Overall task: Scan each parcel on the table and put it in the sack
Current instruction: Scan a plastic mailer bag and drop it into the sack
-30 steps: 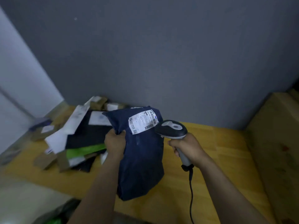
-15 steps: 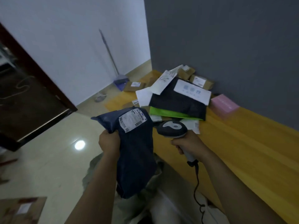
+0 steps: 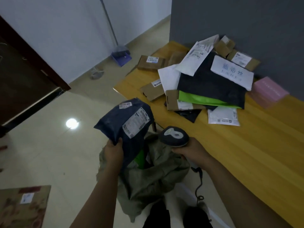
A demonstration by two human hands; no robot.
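My left hand (image 3: 113, 151) grips the lower edge of a dark blue mailer parcel (image 3: 121, 120) with a white label, held over the mouth of a grey-green sack (image 3: 156, 175) on the floor. Something green shows inside the sack. My right hand (image 3: 192, 150) holds a dark handheld scanner (image 3: 174, 136) with a coiled cable, just right of the parcel, above the sack's right rim. A pile of parcels (image 3: 209, 83) lies on the yellow wooden table (image 3: 246, 145): black, green and white mailers, brown cardboard boxes and a pink packet (image 3: 269, 91).
A cardboard box (image 3: 23, 204) with a label lies on the tiled floor at lower left. A broom and a blue dustpan (image 3: 120, 57) lean at the white wall. A dark wooden door (image 3: 24, 74) is at left. The grey wall backs the table.
The view has swung left and down from the table to the floor. The blue parcel has moved from beside the scanner over the table to above the sack, now tilted flatter.
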